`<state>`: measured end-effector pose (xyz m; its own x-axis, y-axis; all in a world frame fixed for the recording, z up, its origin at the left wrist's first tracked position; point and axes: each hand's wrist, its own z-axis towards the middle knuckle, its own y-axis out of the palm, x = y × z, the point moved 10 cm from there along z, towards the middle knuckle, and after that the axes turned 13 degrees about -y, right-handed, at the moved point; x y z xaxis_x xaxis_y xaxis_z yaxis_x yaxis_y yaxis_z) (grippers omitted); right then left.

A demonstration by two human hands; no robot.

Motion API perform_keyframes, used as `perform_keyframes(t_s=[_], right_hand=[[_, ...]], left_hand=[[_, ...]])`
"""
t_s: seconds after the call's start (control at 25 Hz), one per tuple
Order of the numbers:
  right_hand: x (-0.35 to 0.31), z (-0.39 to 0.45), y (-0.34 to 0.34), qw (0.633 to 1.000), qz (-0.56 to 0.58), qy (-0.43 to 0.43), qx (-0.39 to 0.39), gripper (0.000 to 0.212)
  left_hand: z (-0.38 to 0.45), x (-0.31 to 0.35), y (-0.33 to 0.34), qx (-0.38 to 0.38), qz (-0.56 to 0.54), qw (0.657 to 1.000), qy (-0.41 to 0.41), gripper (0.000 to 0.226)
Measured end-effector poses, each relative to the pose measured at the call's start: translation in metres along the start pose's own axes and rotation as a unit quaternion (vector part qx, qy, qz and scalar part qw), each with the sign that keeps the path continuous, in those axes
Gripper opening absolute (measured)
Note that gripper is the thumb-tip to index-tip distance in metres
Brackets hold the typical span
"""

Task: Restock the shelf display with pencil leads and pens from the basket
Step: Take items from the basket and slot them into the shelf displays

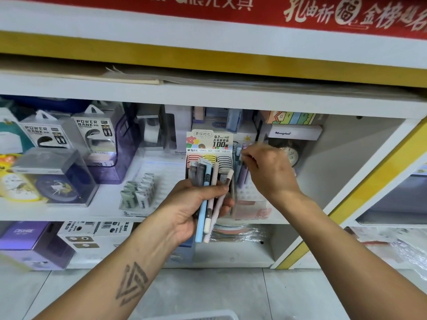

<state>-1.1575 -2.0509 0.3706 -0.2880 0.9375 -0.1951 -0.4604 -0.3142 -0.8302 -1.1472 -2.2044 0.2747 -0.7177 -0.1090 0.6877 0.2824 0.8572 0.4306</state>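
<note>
Pens (209,199) in left hand (194,204)

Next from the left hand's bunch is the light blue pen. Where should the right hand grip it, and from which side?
Probably grip the light blue pen by its lower barrel, coming from below. That end hangs free under the left hand; its top is crowded among the other pens and lead tubes by the display box.

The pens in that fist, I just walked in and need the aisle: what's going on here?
A person is restocking the shelf. The left hand grips a bundle of pens and lead tubes. The right hand reaches to the pen rack beside the pencil lead display box, fingers pinched at a pen top. A basket edge shows below.
</note>
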Motion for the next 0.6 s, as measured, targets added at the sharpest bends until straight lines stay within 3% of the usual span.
perform_keyframes(t_s=[0.12,0.24,0.36,0.44,0.6], right_hand=[[-0.002,0.0,0.003,0.998,-0.056,0.012,-0.038,0.021],[0.004,-0.005,-0.003,0.992,0.098,0.085,0.002,0.022],[-0.003,-0.02,0.022,0.891,0.409,0.187,-0.067,0.016],[-0.008,-0.029,0.025,0.851,0.479,0.2,-0.084,0.008],[0.04,-0.037,-0.014,0.843,0.459,0.268,0.079,0.013]], left_hand=[[-0.001,0.001,-0.001,-0.003,-0.007,1.0,0.003,0.006],[-0.001,0.003,0.0,-0.002,-0.015,1.0,0.008,0.016],[-0.001,0.003,0.004,-0.003,-0.016,1.0,0.011,0.027],[-0.001,0.001,0.009,-0.011,-0.009,1.0,0.007,0.029],[0.002,-0.008,0.011,0.0,0.004,1.0,-0.02,0.013]])
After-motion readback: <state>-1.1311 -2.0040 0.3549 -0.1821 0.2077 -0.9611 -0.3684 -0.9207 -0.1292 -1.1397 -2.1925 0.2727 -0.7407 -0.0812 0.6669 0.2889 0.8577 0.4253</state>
